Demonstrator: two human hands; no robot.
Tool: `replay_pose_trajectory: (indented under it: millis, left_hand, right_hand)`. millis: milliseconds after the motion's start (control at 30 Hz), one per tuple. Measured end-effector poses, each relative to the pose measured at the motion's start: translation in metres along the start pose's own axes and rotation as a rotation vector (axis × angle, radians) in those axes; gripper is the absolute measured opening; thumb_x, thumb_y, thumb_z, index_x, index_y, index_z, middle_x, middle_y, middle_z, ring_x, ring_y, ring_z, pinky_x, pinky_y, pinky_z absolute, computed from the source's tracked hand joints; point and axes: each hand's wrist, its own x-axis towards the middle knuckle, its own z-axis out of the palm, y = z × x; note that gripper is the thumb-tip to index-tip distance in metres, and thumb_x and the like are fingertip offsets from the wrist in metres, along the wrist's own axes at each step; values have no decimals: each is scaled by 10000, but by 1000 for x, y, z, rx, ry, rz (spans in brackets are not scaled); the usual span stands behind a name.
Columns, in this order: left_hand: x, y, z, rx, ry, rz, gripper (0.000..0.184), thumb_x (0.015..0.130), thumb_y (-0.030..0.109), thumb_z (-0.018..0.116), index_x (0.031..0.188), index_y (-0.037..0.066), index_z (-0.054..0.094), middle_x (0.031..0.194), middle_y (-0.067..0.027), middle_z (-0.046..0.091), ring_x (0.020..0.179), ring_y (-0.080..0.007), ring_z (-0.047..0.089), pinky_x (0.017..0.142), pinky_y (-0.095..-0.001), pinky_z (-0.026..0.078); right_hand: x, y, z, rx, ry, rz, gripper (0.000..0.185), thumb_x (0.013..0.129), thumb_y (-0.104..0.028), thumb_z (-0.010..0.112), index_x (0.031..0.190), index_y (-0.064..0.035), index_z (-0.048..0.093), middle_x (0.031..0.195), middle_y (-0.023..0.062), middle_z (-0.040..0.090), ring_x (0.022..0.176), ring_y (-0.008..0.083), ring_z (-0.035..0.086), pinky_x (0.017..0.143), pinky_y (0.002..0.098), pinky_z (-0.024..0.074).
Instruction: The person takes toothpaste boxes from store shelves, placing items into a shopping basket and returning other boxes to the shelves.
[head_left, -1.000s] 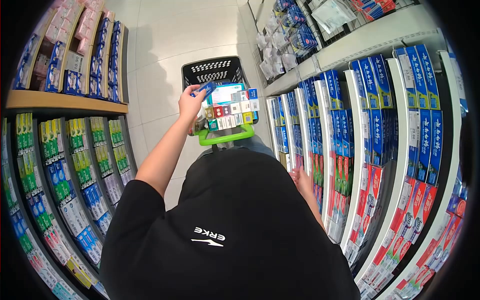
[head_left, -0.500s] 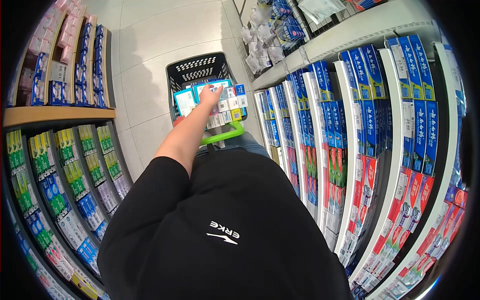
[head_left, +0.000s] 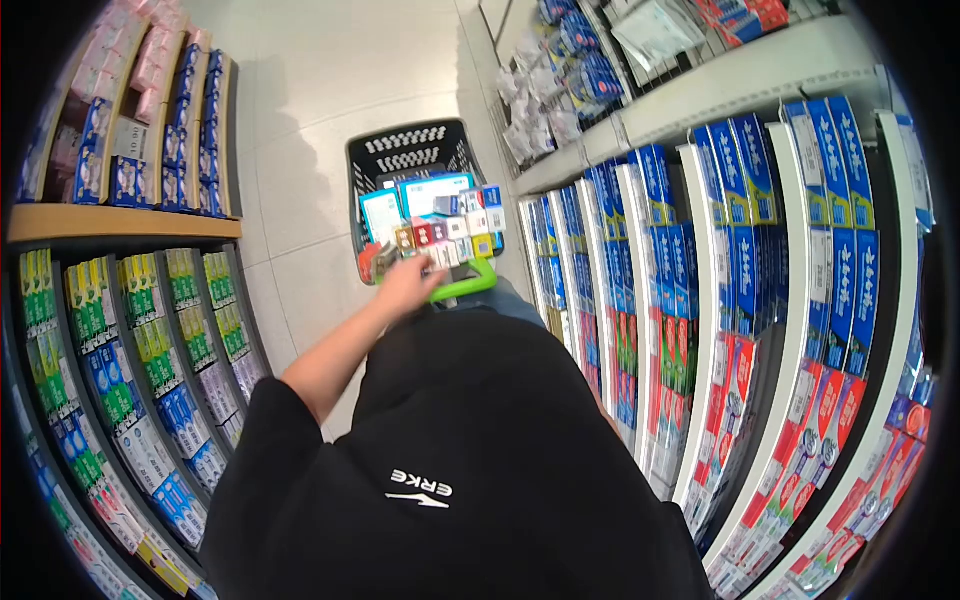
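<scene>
Now that the left hand (head_left: pixel 406 285) has come back from over the small boxes (head_left: pixel 458 228) to the near end of the black basket (head_left: pixel 357 162), nothing held shows above the load, so the boxes seem to be set down. Its fingers are partly curled at the green handle (head_left: pixel 470 287), which runs toward three o'clock; whether they grip it cannot be told. From that hand, the small boxes lie from twelve to two o'clock, just beside the fingertips, and a flat blue-and-white box (head_left: pixel 381 216) sits at eleven. The right hand is out of view.
</scene>
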Motion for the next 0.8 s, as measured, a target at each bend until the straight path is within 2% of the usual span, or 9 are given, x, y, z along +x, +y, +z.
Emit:
replay_pose_trajectory:
  millis: [33, 100, 133, 233, 300, 467, 600, 700, 800]
  left_hand:
    - [-15, 6, -1, 49, -21, 18, 450, 967, 463, 627, 1023, 21, 689, 955, -205, 720, 930, -385, 698, 824, -475, 551]
    - [-29, 23, -9, 58, -181, -145, 485, 967, 510, 616, 999, 34, 705, 963, -200, 721, 936, -388, 694, 825, -489, 546]
    - [-32, 17, -6, 72, -151, -33, 501, 958, 537, 614, 1014, 46, 701, 956, -196, 721, 926, -387, 693, 813, -498, 543]
    - [-33, 7, 0, 255, -74, 253, 565, 883, 635, 633, 1015, 86, 642, 873, -157, 708, 872, -369, 696, 737, -505, 540]
    - [-32, -1, 5, 282, -76, 284, 479, 895, 564, 664, 997, 98, 622, 866, -148, 708, 862, -361, 699, 720, -495, 546]
    - [-41, 0, 8, 332, 32, 310, 321, 893, 392, 705, 1031, 124, 594, 853, -108, 671, 843, -329, 687, 717, -486, 535]
    - [-57, 6, 10, 473, 205, 387, 329, 900, 360, 700, 1097, 118, 598, 917, -62, 647, 961, -282, 652, 815, -456, 493]
    - [-82, -2, 25, 511, 318, 278, 433, 947, 227, 590, 1365, 119, 551, 1218, -125, 627, 1139, -294, 608, 952, -446, 465]
    - [-108, 14, 25, 700, 366, 151, 596, 934, 139, 525, 1519, 84, 423, 1499, -183, 476, 1361, -321, 496, 1099, -481, 409]
  right_hand:
    - [10, -5, -8, -12, 20, -101, 408, 976, -427, 593, 1100, -53, 699, 1041, 218, 735, 1030, 396, 698, 885, 426, 533]
    - [22, -70, -42, -89, -25, 10, 379, 965, -389, 617, 1117, -50, 691, 1067, 218, 727, 1057, 408, 679, 909, 438, 529]
    - [27, -100, -54, -126, -43, 71, 367, 959, -370, 629, 1126, -48, 687, 1080, 218, 724, 1071, 415, 670, 921, 444, 527]
    - [73, -133, -62, -189, 69, -213, 339, 956, -298, 652, 1191, -54, 660, 1173, 214, 692, 1129, 407, 645, 970, 451, 513]
    - [98, -175, -67, -186, 25, -231, 446, 936, -208, 676, 1342, -65, 557, 1373, 218, 580, 1267, 393, 561, 1057, 452, 471]
    - [131, -269, -65, -370, 63, -855, 640, 884, -172, 723, 1458, -93, 452, 1520, 220, 463, 1330, 420, 506, 1100, 462, 448]
    - [175, -278, -34, -470, -112, -1087, 592, 885, -193, 735, 1409, -80, 485, 1418, 223, 549, 1249, 426, 564, 1049, 478, 480]
    - [178, -289, -30, -485, -149, -1038, 529, 899, -227, 731, 1351, -56, 516, 1293, 234, 610, 1156, 432, 609, 977, 494, 505]
    - [169, -294, -31, -520, -147, -969, 506, 915, -278, 723, 1308, -17, 540, 1210, 262, 631, 1112, 433, 622, 933, 503, 510]
